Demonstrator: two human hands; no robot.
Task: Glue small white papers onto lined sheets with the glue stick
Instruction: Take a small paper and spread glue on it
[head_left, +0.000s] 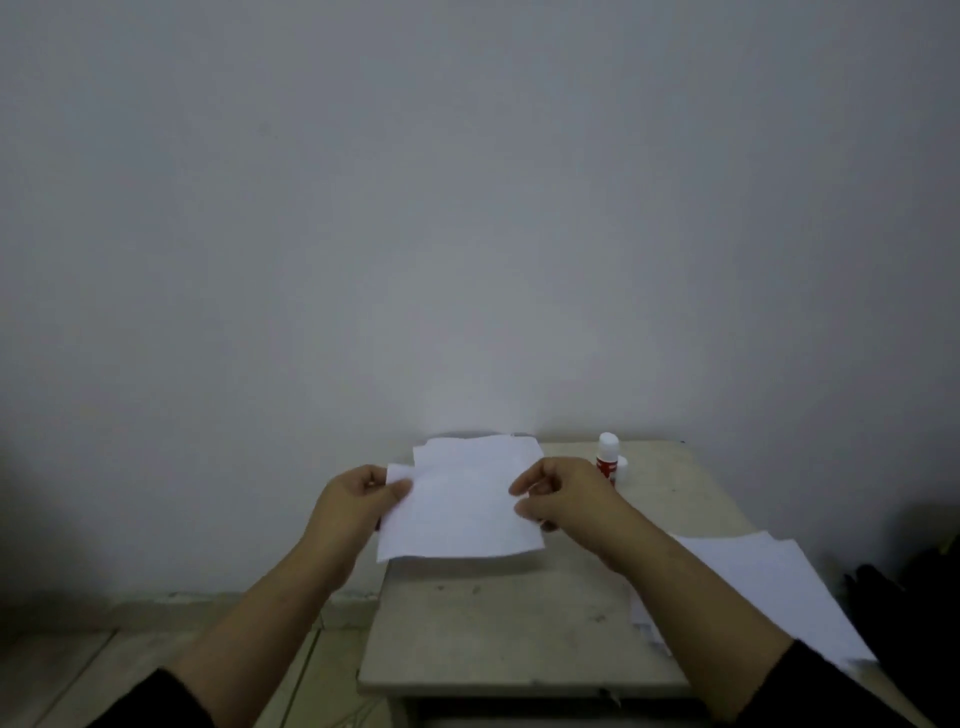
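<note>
Paper sheet (460, 512), white and slightly bowed, is held up above the far half of the small table (519, 629), one hand at each side edge. Left hand (358, 501) pinches the sheet's left edge between thumb and curled fingers. Right hand (563, 499) pinches the right edge the same way, thumb on top. Any ruling on the sheet is too faint to make out. Behind it, a second white paper (475, 447) shows its upper edge, near the wall (467, 208). Just right of the right hand, the glue stick (608, 460) stands upright, white cap above a red label. More white sheets (763, 577) lie on the table's right side, partly under the right forearm. Both dark sleeves (156, 701) reach the picture's bottom corners.
</note>
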